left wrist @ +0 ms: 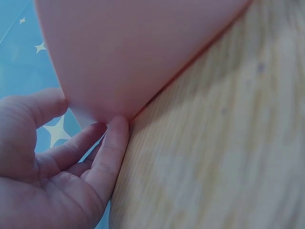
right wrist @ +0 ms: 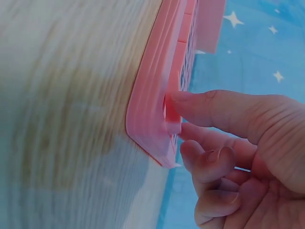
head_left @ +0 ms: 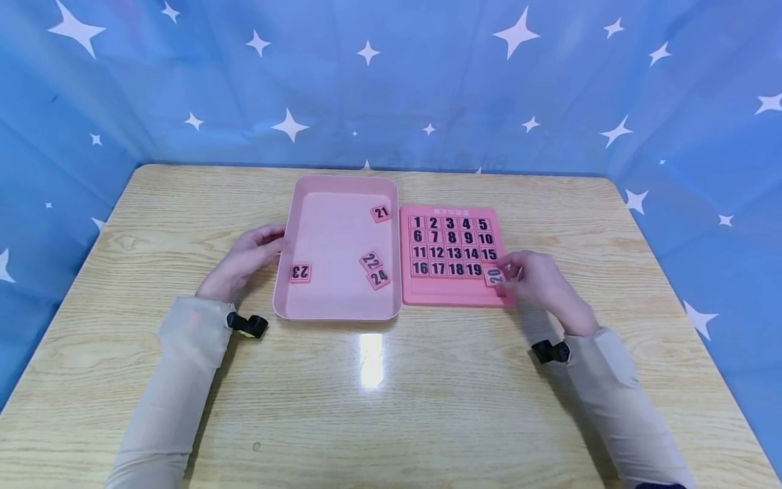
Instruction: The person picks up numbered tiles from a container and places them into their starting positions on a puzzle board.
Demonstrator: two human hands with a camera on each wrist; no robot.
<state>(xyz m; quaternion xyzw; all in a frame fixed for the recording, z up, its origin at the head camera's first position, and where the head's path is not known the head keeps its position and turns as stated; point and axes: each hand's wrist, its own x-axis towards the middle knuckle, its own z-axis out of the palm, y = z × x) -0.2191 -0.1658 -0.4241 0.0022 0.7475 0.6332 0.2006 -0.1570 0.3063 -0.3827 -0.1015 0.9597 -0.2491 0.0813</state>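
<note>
My right hand (head_left: 537,282) pinches the pink tile numbered 20 (head_left: 493,276) at the right end of the fourth row of a pink number-puzzle board (head_left: 452,293). The tile sits slightly tilted there; in the right wrist view the thumb and a finger are on the tile (right wrist: 172,112). Rows 1 to 19 lie in order on the board. At the left side of a pink tray (head_left: 342,314), my left hand (head_left: 244,257) touches the outer wall with its fingertips, and the left wrist view shows its relaxed fingers against that wall (left wrist: 128,57).
Inside the tray lie loose tiles 21 (head_left: 381,213), 22 (head_left: 370,261), 23 (head_left: 300,273) and 24 (head_left: 378,278). Tray and board stand side by side on a wooden table (head_left: 452,407). A blue star-patterned cloth (head_left: 330,81) hangs behind.
</note>
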